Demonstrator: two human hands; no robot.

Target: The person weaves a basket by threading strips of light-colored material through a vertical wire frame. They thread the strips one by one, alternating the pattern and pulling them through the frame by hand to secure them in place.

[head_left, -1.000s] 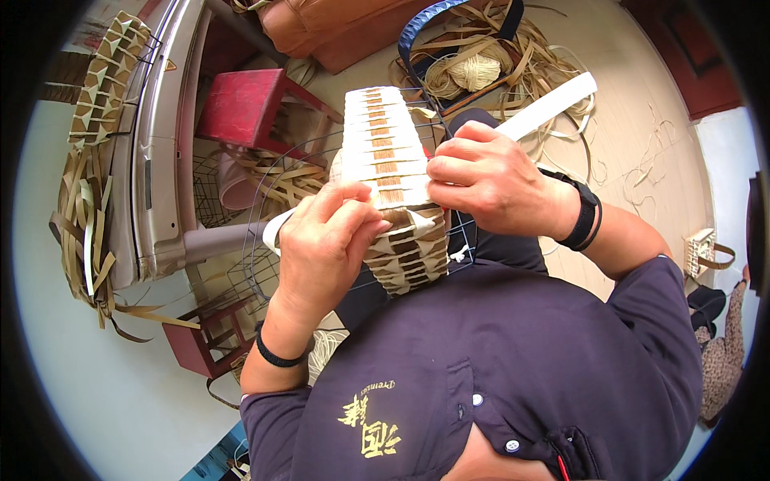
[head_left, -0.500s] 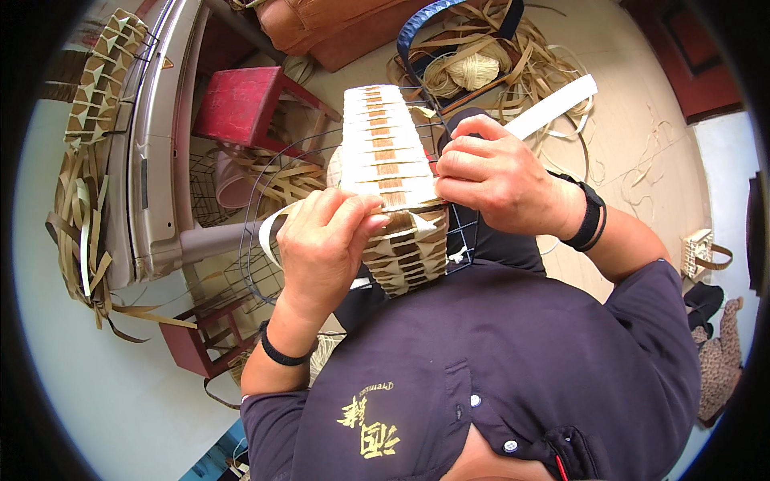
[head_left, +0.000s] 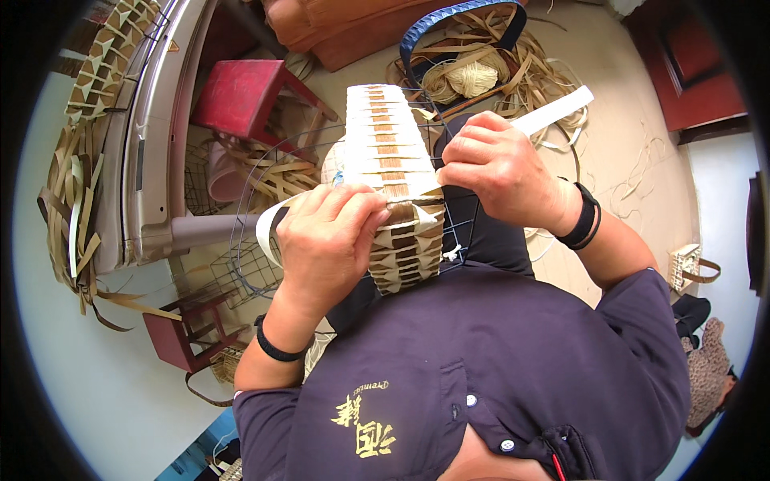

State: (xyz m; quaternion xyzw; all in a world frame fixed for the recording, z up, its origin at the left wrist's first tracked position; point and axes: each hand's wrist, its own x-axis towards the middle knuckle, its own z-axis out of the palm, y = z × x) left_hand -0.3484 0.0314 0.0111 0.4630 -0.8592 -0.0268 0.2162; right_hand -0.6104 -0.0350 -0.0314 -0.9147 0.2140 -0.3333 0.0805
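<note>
Over my lap stands a wire-framed basket (head_left: 391, 148) wrapped with woven strips, white on its long upper band. A brown and cream woven section (head_left: 406, 250) bends down toward my shirt. My left hand (head_left: 329, 228) is closed at the band's left edge, its thumb and fingers pinching there. Past that hand curls a loop of white strip (head_left: 266, 240). At the band's right edge, my right hand (head_left: 501, 164) is closed, with a flat white strip (head_left: 559, 109) sticking out behind it to the upper right. What lies under its fingertips is mostly hidden.
A red stool (head_left: 239, 96) stands at the far left beside a grey appliance-like cabinet (head_left: 152, 160). Ahead, a blue-handled basket (head_left: 413, 44), a ball of cord (head_left: 473, 78) and loose tan strips lie on the floor. A small handled basket (head_left: 688, 268) sits at the right.
The view has shifted slightly. My left fingers lie flatter along the band's edge, and my right hand has shifted slightly beside it. Both hands stay closed.
</note>
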